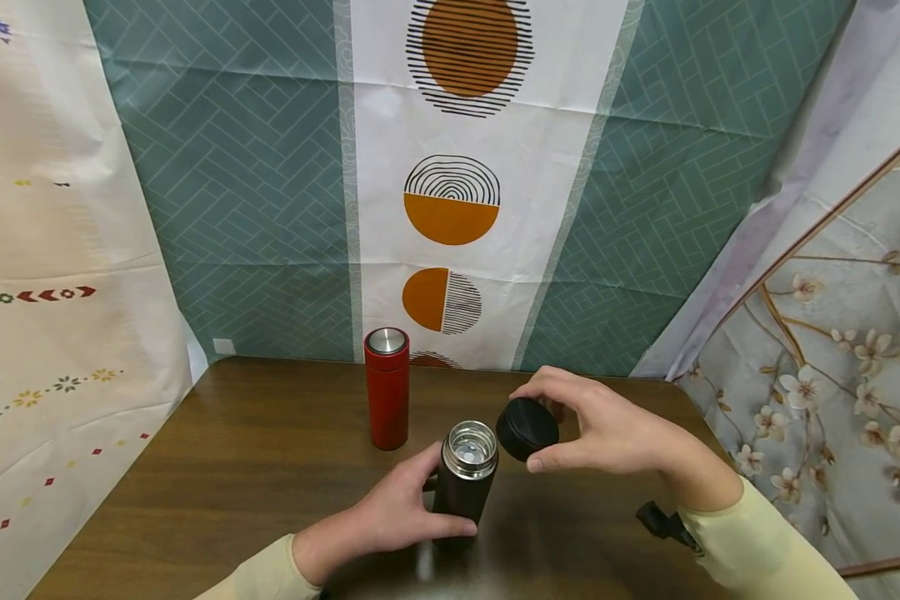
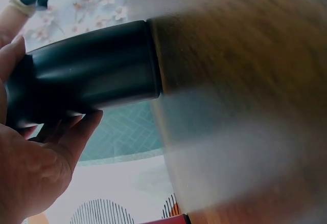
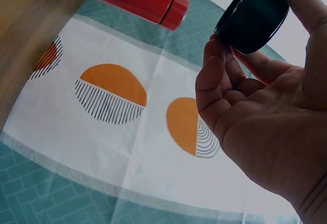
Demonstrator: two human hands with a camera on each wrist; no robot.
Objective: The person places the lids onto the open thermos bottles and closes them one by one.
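A black thermos (image 1: 461, 492) stands on the table without its cap, its steel mouth showing in the head view. My left hand (image 1: 397, 508) grips its body, thumb in front and fingers behind. In the left wrist view the thermos (image 2: 97, 68) lies across the picture with its base at the tabletop. My right hand (image 1: 600, 421) holds the black cap (image 1: 527, 428) just right of the mouth, apart from it. The right wrist view shows the cap (image 3: 254, 17) pinched between thumb and fingertips. Behind the thermos, to the left, a red thermos (image 1: 387, 392) stands upright with its steel-topped lid on.
The brown wooden table (image 1: 217, 467) runs back to a patterned cloth (image 1: 240, 208) hanging behind it. Flowered curtains (image 1: 817, 400) hang along the right side, and a cream cloth (image 1: 60, 292) along the left. A black wrist device (image 1: 663, 527) sits at the right sleeve.
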